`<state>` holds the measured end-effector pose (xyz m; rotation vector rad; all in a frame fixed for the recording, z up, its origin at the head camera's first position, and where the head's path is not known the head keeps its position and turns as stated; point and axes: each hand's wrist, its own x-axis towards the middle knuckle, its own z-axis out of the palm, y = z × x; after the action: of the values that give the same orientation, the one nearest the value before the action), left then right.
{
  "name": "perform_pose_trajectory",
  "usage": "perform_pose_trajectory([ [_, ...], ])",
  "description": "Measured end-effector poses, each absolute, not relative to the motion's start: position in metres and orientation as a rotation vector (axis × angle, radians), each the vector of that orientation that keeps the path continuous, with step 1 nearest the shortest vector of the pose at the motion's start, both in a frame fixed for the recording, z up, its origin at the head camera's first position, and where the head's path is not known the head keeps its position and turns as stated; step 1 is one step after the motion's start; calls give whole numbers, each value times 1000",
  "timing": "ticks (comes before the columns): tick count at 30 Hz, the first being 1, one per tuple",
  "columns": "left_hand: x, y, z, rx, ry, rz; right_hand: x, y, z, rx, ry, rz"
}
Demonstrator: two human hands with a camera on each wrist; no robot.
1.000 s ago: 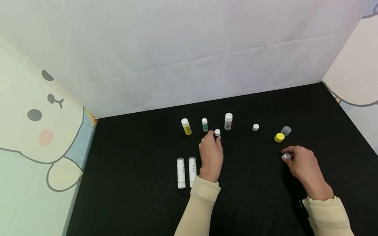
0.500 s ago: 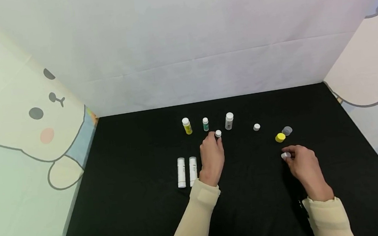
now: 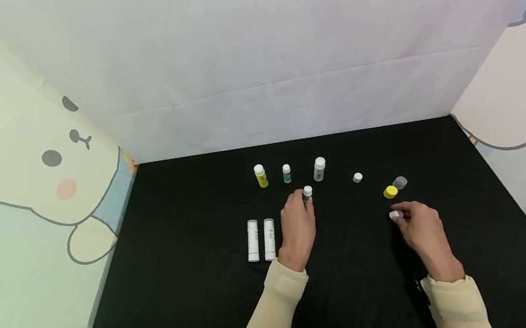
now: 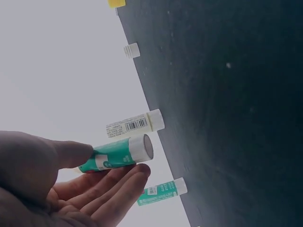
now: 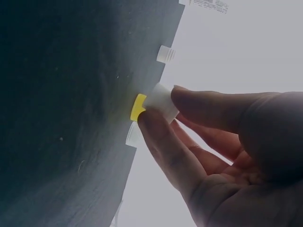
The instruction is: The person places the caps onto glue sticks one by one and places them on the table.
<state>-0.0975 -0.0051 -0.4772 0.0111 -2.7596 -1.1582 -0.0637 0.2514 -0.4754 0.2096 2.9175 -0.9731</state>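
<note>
My left hand holds a small green glue stick with a white end between thumb and fingers, over the middle of the table. Just beyond it another green glue stick stands upright, between a yellow-labelled stick and a grey-white stick. Toward the right side, my right hand pinches a white cap between thumb and fingertip. Past that hand a yellow cap and a translucent cap lie side by side, and a small white cap sits farther left.
Two white tubes lie parallel to the left of my left forearm. The table wears a black cloth. A pale fabric backdrop rises along the back edge, with cartoon-printed panels at either side.
My left hand has drawn slightly toward me and to the right with the green glue stick, showing more of its green label. The right hand has barely shifted.
</note>
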Motion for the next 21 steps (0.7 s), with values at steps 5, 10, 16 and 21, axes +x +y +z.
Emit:
perform_pose_trajectory([
  [5, -89, -4, -475, 8, -2783, -1151, -64, 248, -475, 209, 2933, -996],
  [10, -83, -4, -472, 2, -2798, -1147, -63, 243, -475, 206, 2960, -1014],
  [16, -79, -5, -471, 6, -2809, -1167, -63, 241, -473, 191, 2960, -1036],
  [21, -76, -7, -471, 37, -2826, -1229, -63, 238, -472, 172, 2967, -1060],
])
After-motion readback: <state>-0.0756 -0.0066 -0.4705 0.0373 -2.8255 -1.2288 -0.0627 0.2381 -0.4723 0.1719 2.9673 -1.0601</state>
